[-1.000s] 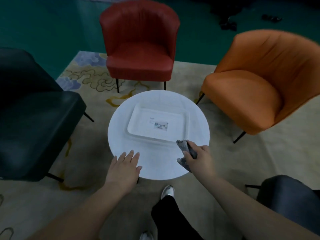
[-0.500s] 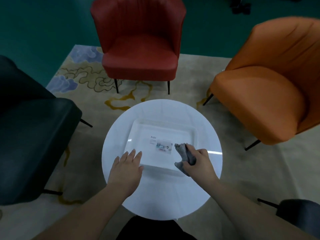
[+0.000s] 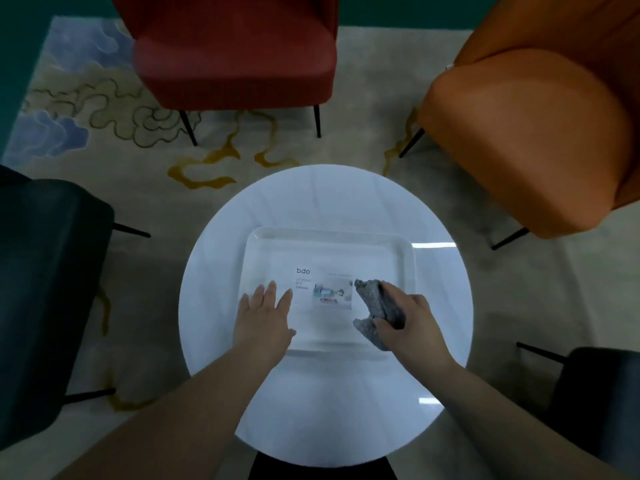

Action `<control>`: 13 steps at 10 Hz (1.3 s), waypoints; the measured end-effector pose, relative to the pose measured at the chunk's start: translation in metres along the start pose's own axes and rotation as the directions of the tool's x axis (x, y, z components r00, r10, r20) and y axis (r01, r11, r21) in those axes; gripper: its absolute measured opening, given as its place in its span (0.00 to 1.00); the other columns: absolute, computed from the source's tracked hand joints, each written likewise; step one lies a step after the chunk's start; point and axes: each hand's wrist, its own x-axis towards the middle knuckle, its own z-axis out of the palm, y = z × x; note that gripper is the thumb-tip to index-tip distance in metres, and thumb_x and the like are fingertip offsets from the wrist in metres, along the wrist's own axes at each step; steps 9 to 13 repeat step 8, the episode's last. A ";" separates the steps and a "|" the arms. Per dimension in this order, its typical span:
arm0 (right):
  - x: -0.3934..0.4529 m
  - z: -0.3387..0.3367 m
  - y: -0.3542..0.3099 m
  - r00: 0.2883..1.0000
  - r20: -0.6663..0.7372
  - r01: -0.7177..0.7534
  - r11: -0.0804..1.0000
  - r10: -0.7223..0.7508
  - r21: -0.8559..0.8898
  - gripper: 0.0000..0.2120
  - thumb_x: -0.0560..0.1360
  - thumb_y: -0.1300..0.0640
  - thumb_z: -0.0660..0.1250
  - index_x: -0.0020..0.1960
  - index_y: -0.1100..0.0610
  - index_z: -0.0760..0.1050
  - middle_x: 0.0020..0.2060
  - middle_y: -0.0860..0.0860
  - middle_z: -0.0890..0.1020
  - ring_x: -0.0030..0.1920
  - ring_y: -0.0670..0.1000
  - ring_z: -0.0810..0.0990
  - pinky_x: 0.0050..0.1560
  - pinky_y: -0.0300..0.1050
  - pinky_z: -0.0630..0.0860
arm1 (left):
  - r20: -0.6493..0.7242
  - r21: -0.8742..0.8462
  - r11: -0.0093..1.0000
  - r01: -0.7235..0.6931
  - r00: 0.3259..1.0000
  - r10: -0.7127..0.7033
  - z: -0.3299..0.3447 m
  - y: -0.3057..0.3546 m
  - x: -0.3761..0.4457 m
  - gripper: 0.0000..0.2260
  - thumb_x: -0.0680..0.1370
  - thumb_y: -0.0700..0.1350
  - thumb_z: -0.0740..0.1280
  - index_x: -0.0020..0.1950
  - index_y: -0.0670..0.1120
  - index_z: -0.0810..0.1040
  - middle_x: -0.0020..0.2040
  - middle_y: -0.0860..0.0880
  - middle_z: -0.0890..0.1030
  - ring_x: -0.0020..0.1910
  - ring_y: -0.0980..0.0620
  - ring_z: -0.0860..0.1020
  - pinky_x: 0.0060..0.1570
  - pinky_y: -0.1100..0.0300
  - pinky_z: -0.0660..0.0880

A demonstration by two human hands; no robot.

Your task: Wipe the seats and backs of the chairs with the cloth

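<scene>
Both hands over a white tray (image 3: 332, 237) on a round table (image 3: 325, 410), cloth (image 3: 375, 306) in the right.

The tray's label (image 3: 323, 289) reads "bdo"; the smaller print is too blurred to read. Red chair (image 3: 239, 60), orange chair (image 3: 533, 133) and two dark chairs (image 3: 45, 289) ring the table on a patterned rug (image 3: 104, 109). The left hand (image 3: 265, 320) lies flat on the tray, fingers straight and slightly spread. The right hand (image 3: 408, 323) grips the grey cloth, fingers curled round it, crumpled ends sticking out above the tray.
</scene>
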 end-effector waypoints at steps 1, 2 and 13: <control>0.016 0.010 -0.006 0.998 -0.062 -0.026 0.998 0.030 0.054 0.24 0.71 0.57 0.70 0.63 0.43 0.69 0.54 0.48 0.74 0.51 0.44 0.76 0.49 0.39 0.74 | 0.040 0.087 0.995 -0.049 0.998 0.046 -0.001 -0.005 0.020 0.35 0.80 0.58 0.58 0.78 0.52 0.40 0.78 0.44 0.39 0.77 0.44 0.42 0.74 0.47 0.42; 0.032 0.024 -0.009 0.991 -0.071 -0.103 0.985 0.113 0.140 0.23 0.68 0.55 0.73 0.58 0.42 0.67 0.53 0.47 0.75 0.50 0.48 0.79 0.48 0.49 0.79 | 0.074 0.115 0.991 -0.067 0.996 0.059 0.000 -0.011 0.035 0.36 0.79 0.57 0.60 0.78 0.52 0.39 0.78 0.44 0.37 0.77 0.44 0.44 0.74 0.47 0.43; 0.069 0.062 -0.013 0.950 0.295 -0.062 0.986 0.105 -0.154 0.40 0.65 0.36 0.65 0.73 0.48 0.61 0.64 0.52 0.70 0.65 0.52 0.69 0.60 0.40 0.65 | 0.155 0.013 0.994 -0.106 0.983 0.102 -0.001 -0.020 0.049 0.40 0.76 0.48 0.62 0.77 0.56 0.36 0.77 0.47 0.33 0.77 0.46 0.44 0.74 0.51 0.46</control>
